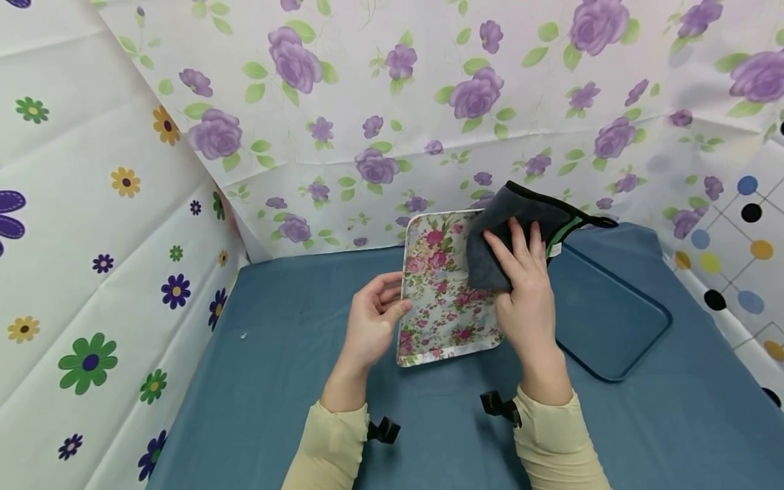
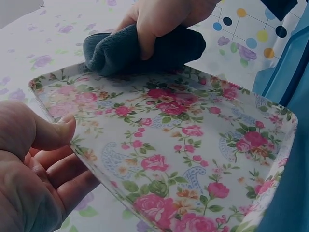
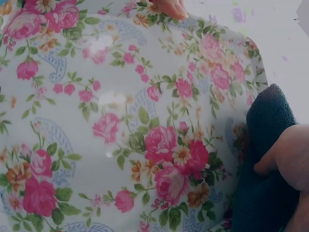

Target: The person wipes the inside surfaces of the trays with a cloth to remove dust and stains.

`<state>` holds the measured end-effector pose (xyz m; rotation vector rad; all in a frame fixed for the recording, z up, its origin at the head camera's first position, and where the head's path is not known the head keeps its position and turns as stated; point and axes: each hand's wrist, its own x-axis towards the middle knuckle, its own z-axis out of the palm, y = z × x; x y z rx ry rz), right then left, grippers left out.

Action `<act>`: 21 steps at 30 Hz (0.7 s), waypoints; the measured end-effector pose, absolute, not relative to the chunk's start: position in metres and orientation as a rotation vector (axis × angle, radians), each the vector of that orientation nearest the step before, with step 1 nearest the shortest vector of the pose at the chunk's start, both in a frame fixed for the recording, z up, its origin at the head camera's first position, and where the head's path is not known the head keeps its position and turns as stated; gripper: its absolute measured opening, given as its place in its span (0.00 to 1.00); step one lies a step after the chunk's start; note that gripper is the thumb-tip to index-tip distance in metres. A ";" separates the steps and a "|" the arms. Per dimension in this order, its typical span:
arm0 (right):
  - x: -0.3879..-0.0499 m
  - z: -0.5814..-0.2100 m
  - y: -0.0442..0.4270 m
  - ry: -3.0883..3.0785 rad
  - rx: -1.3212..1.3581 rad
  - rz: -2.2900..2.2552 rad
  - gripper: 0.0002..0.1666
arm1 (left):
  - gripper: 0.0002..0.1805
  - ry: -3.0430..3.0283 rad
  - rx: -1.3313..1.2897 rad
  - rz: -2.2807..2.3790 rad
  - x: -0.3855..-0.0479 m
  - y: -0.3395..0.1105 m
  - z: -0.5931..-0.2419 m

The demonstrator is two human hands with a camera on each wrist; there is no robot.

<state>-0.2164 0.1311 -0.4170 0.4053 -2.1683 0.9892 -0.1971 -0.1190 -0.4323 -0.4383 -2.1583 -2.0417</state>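
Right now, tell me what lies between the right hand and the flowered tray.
A dark cloth lies between the right hand and the flowered tray. The left wrist view shows it bunched beneath the hand.

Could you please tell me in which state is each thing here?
Floral tray: raised, tilted, patterned inside showing.
Gray cloth: bunched, against the floral tray.
Blue tray: lying on the blue table, partly hidden.
Left hand: gripping the floral tray's edge.
Right hand: pressing the gray cloth.
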 end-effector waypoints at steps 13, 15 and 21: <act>-0.218 -0.418 0.135 -2.131 0.341 1.030 0.54 | 0.28 -2.129 -0.413 -2.031 -0.195 -0.119 -0.431; -0.218 -0.418 0.137 -2.130 0.337 1.044 0.53 | 0.28 -2.124 -0.415 -2.034 -0.195 -0.119 -0.431; -0.218 -0.417 0.141 -2.123 0.323 1.070 0.43 | 0.27 -2.100 -0.436 -2.038 -0.196 -0.120 -0.431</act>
